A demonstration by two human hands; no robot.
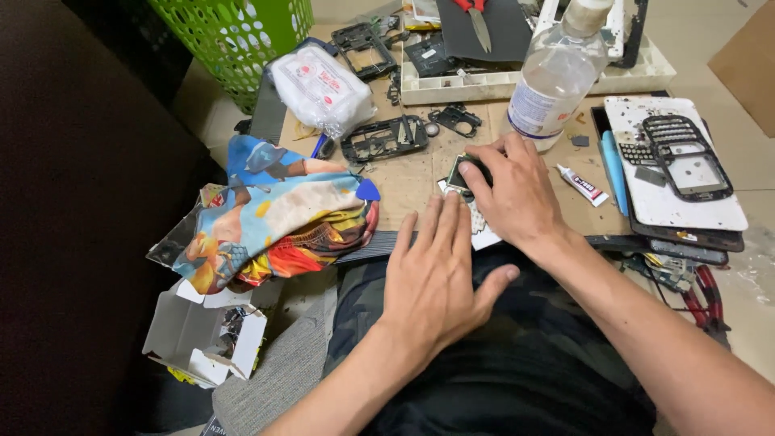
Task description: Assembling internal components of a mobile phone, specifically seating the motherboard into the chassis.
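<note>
The fingers (476, 171) of the right hand (517, 194) are curled down and press on a small dark phone part (462, 173), which lies on the brown desk (412, 182) just beyond the person's lap. The left hand (432, 278) lies flat with fingers together and stretched, the tips touching the near edge of the same part, and it grips nothing. I judge the step is holding the piece steady while it is pressed or seated; the next move would need careful, even pressure. To the right lies a small glue tube (584, 185), far behind stands a clear bottle (557, 77), and to the left a colourful cloth (274, 214).
</note>
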